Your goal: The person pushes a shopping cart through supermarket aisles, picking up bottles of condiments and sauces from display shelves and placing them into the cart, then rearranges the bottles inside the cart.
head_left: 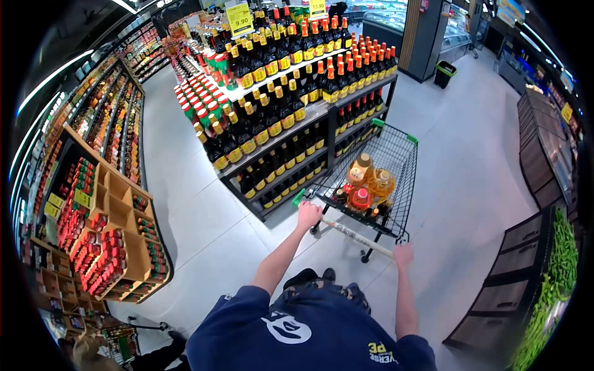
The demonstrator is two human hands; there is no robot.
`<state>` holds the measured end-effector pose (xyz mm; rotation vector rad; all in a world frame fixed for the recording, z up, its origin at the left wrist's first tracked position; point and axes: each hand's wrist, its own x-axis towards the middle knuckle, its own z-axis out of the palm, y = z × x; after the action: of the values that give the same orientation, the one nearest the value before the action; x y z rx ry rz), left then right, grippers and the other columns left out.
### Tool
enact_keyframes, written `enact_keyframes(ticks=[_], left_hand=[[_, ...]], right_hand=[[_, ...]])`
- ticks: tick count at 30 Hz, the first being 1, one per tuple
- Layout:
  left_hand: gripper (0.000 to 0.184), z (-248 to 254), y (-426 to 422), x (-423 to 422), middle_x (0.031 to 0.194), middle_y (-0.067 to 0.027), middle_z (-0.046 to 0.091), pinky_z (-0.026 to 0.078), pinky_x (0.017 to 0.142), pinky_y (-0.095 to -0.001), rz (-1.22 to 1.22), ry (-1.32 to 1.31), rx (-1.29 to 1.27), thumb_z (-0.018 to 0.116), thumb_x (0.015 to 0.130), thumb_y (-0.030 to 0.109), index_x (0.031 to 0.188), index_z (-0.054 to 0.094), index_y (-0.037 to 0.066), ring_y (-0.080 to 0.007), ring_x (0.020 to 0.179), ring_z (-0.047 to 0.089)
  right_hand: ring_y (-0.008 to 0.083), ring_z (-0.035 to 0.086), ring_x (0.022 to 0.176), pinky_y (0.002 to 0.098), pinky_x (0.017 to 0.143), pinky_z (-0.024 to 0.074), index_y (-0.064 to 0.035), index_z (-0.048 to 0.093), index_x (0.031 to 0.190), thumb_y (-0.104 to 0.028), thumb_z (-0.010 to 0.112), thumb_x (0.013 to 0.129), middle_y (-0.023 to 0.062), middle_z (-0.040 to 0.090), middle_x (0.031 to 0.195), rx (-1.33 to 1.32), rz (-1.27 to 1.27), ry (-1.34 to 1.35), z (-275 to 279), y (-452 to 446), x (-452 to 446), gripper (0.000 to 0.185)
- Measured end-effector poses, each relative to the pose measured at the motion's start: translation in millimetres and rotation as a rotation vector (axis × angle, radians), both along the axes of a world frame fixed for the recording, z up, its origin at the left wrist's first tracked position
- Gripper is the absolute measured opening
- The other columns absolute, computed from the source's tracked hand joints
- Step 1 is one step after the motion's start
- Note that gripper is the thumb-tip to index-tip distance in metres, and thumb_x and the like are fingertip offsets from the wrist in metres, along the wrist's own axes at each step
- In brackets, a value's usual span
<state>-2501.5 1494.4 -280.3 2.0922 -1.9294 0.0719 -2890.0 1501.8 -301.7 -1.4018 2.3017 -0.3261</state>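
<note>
Both my hands are on the pale handle bar (pixel 357 237) of a wire shopping cart (pixel 405 164) with green corner pieces. My left hand (pixel 309 215) is closed round the bar's left end. At the right end, my right hand (pixel 403 253) is wrapped round the same bar. Inside the basket sit several bottles: a large bottle of golden liquid (pixel 382 183), a bottle with a beige cap (pixel 360 167), and a red-capped container (pixel 361 198). Smaller items beside them are partly hidden.
A tiered display of dark bottles (pixel 260 127) with yellow labels stands close to the cart's left. Wooden shelving (pixel 127 229) is farther left. Produce bins with green vegetables (pixel 550 297) line the right. Ahead is a black bin (pixel 444 74). Another person (pixel 93 352) is at lower left.
</note>
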Motion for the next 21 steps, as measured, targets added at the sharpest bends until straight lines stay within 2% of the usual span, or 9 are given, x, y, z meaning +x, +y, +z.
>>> enact_keyframes(ticks=[6,10,15,21], left_hand=[[0.038,10,65,-10,0.06,-0.0147,0.062,0.041,0.078,-0.04,-0.042,0.02,-0.019,0.05,0.081,0.026,0.056,0.064,0.002,-0.0296,0.068,0.06],[0.038,20,110,-13,0.062,-0.0133,0.063,0.041,0.079,-0.0391,-0.016,0.012,0.104,0.05,0.081,0.028,0.057,0.065,0.003,-0.0285,0.07,0.06],[0.032,13,172,-18,0.06,-0.0124,0.062,0.041,0.077,-0.0394,0.029,0.022,-0.025,0.054,0.078,0.025,0.057,0.064,0.004,-0.0271,0.069,0.059],[0.033,17,250,-24,0.058,-0.0111,0.061,0.041,0.075,-0.0395,0.054,0.05,-0.038,0.055,0.077,0.024,0.052,0.063,0.004,-0.0271,0.065,0.058]], right_hand=[[0.0405,0.062,0.085,0.0491,0.074,0.0489,0.0031,0.048,0.109,-0.023,0.057,0.077,0.0232,0.064,0.088,-0.021,0.009,0.032,-11,51,-18,0.043],[0.0399,0.062,0.087,0.0484,0.075,0.0486,0.0026,0.049,0.107,-0.023,0.057,0.076,0.0236,0.064,0.089,-0.05,0.049,0.044,-4,90,-23,0.04],[0.0389,0.062,0.088,0.0475,0.076,0.0482,0.003,0.05,0.104,-0.021,0.057,0.077,0.0234,0.063,0.091,-0.002,0.074,0.062,6,143,-25,0.037],[0.0387,0.062,0.086,0.0478,0.076,0.048,0.0013,0.054,0.096,-0.017,0.054,0.08,0.0215,0.064,0.088,0.01,0.122,0.01,19,219,-28,0.025]])
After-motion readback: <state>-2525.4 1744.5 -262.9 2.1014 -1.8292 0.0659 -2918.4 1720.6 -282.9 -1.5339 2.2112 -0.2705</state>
